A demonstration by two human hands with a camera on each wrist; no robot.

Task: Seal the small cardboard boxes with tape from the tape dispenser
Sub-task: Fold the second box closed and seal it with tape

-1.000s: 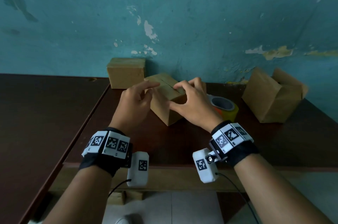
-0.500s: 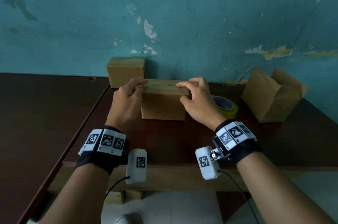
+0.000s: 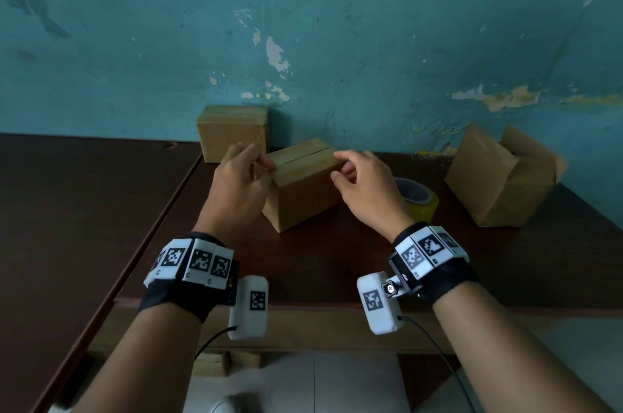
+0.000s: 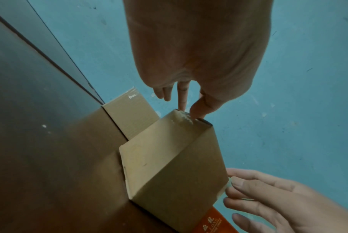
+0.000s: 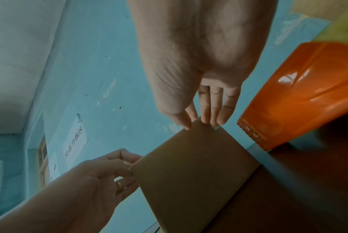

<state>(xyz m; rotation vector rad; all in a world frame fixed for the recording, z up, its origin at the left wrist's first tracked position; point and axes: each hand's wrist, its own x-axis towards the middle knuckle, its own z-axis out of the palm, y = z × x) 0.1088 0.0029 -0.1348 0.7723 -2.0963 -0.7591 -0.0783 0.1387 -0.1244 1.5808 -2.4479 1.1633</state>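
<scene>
A small brown cardboard box (image 3: 303, 190) stands on the dark table, turned at an angle, its top flaps closed with a slit between them. My left hand (image 3: 242, 176) pinches its upper left corner (image 4: 189, 117) between thumb and fingers. My right hand (image 3: 357, 176) holds the upper right corner (image 5: 200, 124) with thumb on the near face and fingers over the top. The orange tape dispenser with a yellowish roll (image 3: 416, 198) lies just right of the box, partly hidden by my right hand; its orange body (image 5: 300, 94) shows close by.
A closed box (image 3: 232, 131) stands against the blue wall behind my left hand. A larger box with loose flaps (image 3: 502, 176) sits at the right. A seam (image 3: 168, 210) splits the table into two boards. The table's front edge (image 3: 337, 304) runs under my wrists.
Both hands have turned the box on the table: it was angled one way, then square to me, and now it is angled the other way. The hands stay on its top corners.
</scene>
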